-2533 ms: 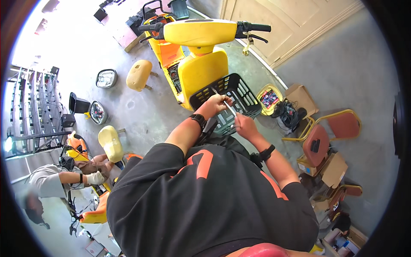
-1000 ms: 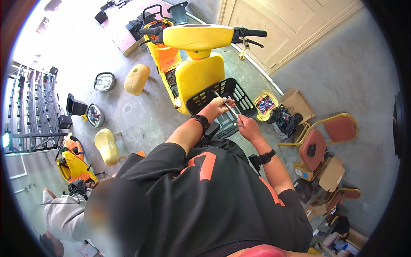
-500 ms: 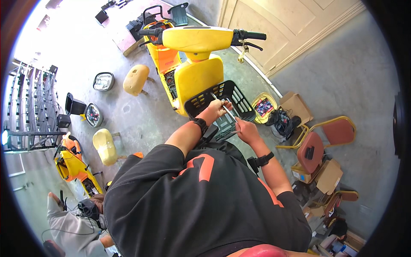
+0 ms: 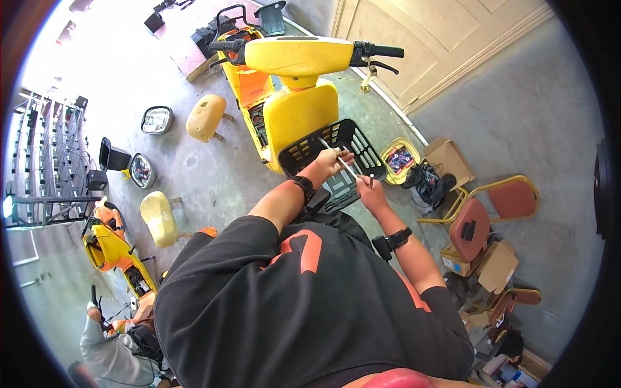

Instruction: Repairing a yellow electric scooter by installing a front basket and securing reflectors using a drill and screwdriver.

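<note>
A slim silvery rod-shaped tool (image 4: 348, 167) slants over the black front basket (image 4: 374, 172) of a yellow scooter (image 4: 303, 107). My left hand (image 4: 328, 161) is closed around the rod's middle, and its upper end reaches into the basket. At the near end, my right hand (image 4: 370, 194) is closed on it, with a short dark piece (image 4: 371, 180) sticking up by the fingers. The exact kind of tool is too small to make out. Both hands are over the basket's near side, and my fingers partly hide the tool.
Right of the basket are a yellow tray of small parts (image 4: 386, 157), black bundled material (image 4: 427, 184), cardboard boxes (image 4: 448, 161) and red chairs (image 4: 467, 233). Loose seats (image 4: 206, 118) and headlights (image 4: 157, 120) lie left. Another person (image 4: 116, 352) works at lower left by a second scooter (image 4: 113, 252).
My right hand has shifted slightly, and a dark piece now shows above its fingers. My left hand stays on the rod. The other person at lower left has moved.
</note>
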A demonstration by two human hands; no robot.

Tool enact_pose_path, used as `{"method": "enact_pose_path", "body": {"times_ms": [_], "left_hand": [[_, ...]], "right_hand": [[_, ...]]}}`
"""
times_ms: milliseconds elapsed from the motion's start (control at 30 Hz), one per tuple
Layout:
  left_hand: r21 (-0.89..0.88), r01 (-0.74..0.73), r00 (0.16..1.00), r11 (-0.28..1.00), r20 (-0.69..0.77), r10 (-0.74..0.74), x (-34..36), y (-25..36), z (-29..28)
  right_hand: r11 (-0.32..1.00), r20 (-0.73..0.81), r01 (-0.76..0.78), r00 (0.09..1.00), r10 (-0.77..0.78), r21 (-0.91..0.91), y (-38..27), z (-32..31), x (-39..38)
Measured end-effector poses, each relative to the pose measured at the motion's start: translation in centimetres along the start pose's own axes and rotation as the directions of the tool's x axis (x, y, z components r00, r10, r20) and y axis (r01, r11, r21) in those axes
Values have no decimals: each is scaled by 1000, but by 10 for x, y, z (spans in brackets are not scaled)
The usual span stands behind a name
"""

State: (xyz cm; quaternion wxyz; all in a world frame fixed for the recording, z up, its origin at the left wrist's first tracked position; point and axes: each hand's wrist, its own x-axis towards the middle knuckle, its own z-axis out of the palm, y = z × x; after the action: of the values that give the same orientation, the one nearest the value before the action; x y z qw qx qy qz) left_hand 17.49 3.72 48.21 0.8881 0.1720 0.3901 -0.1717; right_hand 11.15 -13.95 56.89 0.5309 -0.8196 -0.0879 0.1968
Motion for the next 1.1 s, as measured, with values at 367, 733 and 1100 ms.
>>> {"method": "enact_pose_path", "body": {"times_ms": [367,733,1100], "left_hand": [[-110,-23,1000,994,15,25,8,-15,7],[-133,118,989,984,102,-105,-18,-16,14],[131,191,935,973,279,-221,-21,-17,-8]], "right_hand": [[4,471,-528,761,446,849,4,-13,10],[601,105,-449,848,519,661,-38,3,10],[-398,450,-266,742,497,878,-9,17,11]]}}
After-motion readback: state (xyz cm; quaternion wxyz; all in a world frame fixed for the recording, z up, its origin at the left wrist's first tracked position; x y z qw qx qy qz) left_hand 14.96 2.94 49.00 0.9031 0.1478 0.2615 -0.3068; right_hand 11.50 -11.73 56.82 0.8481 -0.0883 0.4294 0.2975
